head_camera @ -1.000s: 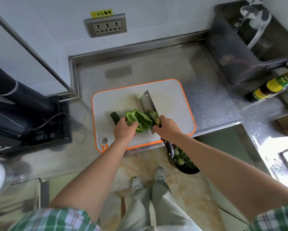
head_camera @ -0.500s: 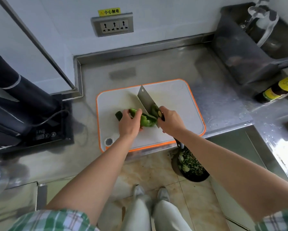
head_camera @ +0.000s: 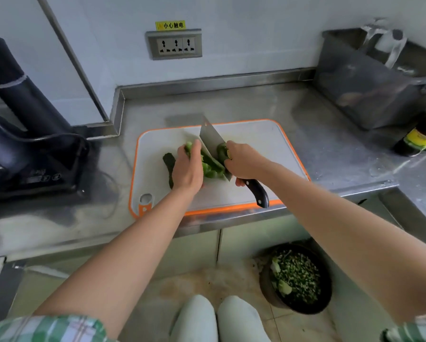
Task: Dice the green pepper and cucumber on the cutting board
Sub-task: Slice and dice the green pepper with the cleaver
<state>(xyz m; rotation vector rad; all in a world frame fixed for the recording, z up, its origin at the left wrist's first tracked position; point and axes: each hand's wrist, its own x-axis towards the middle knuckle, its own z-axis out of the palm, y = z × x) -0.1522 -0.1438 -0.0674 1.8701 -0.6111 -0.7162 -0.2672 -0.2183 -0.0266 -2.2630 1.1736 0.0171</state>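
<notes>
A white cutting board [head_camera: 256, 139] with an orange rim lies on the steel counter. On it sits a green pepper [head_camera: 210, 167], partly cut, with my left hand [head_camera: 188, 167] pressed down on its left side. My right hand [head_camera: 244, 161] grips the dark handle of a cleaver [head_camera: 213, 141], whose blade stands on edge in the pepper between my two hands. A separate green pepper piece [head_camera: 221, 150] lies to the right of the blade. A dark green cucumber piece [head_camera: 170, 166] lies on the board left of my left hand, partly hidden by it.
A black bin [head_camera: 297, 278] with chopped green scraps stands on the floor below the counter's edge. A dark appliance [head_camera: 29, 144] fills the left. A grey container [head_camera: 364, 92] and a sauce bottle [head_camera: 421, 134] stand at the right. A wall socket [head_camera: 174, 44] is behind.
The view has tilted down and the board sits more central. The cleaver has shifted left across the pepper, and my left hand has moved back over it.
</notes>
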